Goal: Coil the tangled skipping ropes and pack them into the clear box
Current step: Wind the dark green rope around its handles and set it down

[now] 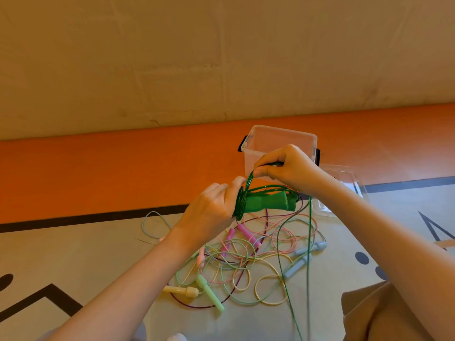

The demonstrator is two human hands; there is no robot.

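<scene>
My left hand (211,207) grips the dark green skipping rope's handles (267,203), with green cord wound in loops around them. My right hand (288,166) pinches the green cord (248,179) just above the handles. Loose green cord (309,242) hangs down from the bundle toward me. Below my hands a tangle of pastel ropes (236,262) lies on the floor mat, with pink (248,233), light green (210,292), cream (181,290) and grey-blue (298,265) handles. The clear box (270,140) stands open behind my right hand, partly hidden by it.
The box's clear lid (344,179) lies on the mat right of the box, behind my right forearm. An orange band (98,168) runs along the wall's foot. A tan fabric (374,313) shows at the bottom right.
</scene>
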